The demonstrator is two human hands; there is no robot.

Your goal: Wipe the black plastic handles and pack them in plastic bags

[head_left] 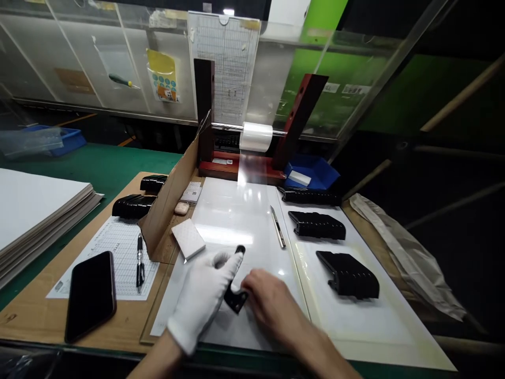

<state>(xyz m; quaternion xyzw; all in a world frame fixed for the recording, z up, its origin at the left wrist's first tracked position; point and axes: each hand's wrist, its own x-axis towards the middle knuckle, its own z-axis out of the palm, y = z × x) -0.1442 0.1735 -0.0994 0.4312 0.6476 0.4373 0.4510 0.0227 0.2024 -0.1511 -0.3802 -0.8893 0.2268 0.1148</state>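
In a white glove, my left hand point(203, 292) grips a small glossy black plastic part point(235, 301), whose upper end shows past the thumb. My bare right hand point(272, 300) is closed, its fingertips pinched at the part's right edge. Whatever lies between those fingertips is hidden. Both hands are above a white sheet under a shiny clear surface point(221, 210). A slim craft knife point(278, 227) lies beyond my right hand, and a small white square pad point(188, 238) lies just past my left hand.
Black plastic parts stand at right point(351, 276) and behind a cardboard divider point(169, 195). A clear film roll point(256, 137) hangs on a red-brown stand point(203, 168). At left are a phone point(90, 295), a pen point(140, 263) and stacked white sheets point(39, 210); a blue bin point(315, 171) sits back right.
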